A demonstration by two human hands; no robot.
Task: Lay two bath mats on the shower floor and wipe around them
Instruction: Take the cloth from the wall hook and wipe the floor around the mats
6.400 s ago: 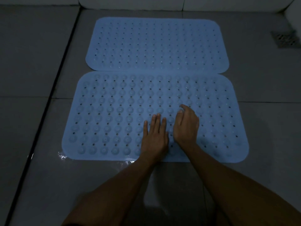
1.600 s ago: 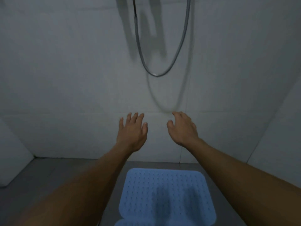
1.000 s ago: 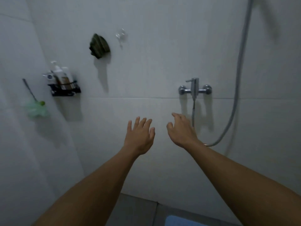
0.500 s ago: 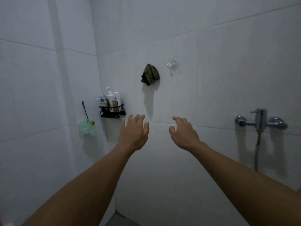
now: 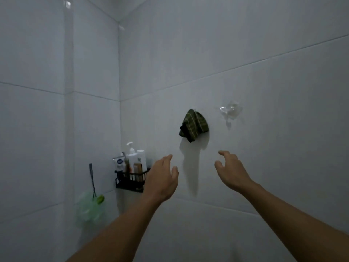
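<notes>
A dark green striped cloth (image 5: 194, 125) hangs bunched on the white tiled wall ahead. My left hand (image 5: 162, 178) is raised below and to the left of it, fingers relaxed, holding nothing. My right hand (image 5: 231, 171) is raised below and to the right of the cloth, fingers loosely spread, also holding nothing. Neither hand touches the cloth or the wall. The two blue bath mats and the shower floor are out of view.
A clear suction hook (image 5: 230, 112) sticks to the wall right of the cloth. A black wire caddy (image 5: 130, 178) with several bottles hangs near the corner. A green bath pouf (image 5: 90, 208) hangs on the left wall.
My view has swung up and left from the mats on the floor to the wall. The cloth now sits between and just above my raised hands, which stay empty.
</notes>
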